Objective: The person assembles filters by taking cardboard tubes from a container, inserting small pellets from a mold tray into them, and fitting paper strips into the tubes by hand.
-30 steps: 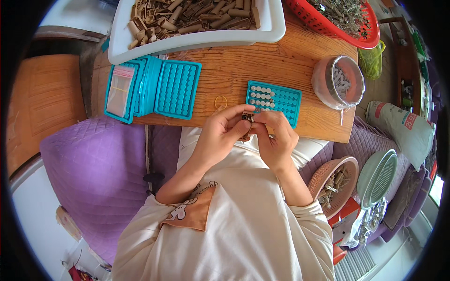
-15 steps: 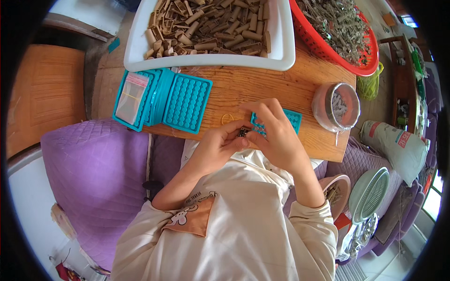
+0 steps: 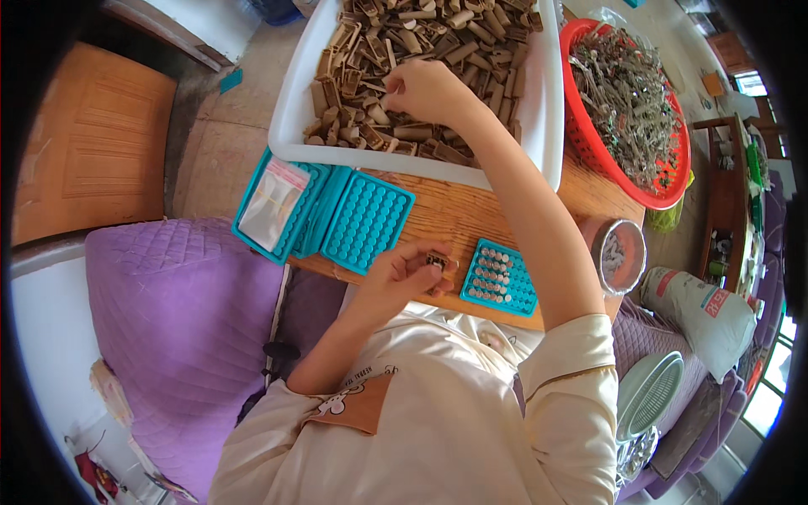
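Note:
Between the thumb and fingers of my left hand is a small dark piece with light spots, its kind too small to make out. That hand is over the table's near edge, left of a teal tray with rows of small silvery round pieces in its left part. My right hand is stretched over a white bin, with its curved fingers at the brown trough-shaped pieces inside. Its thumb and forefinger look apart, with nothing seen between them.
Left on the wooden table are teal trays, one carrying clear plastic bags. A red basket of tangled clear pieces stands at the far right. A round tub with grey pieces sits at the right edge.
My right hand has left my left hand and moved up into the white bin. The teal tray is now uncovered. My left hand still holds the dark piece. The view has shifted.

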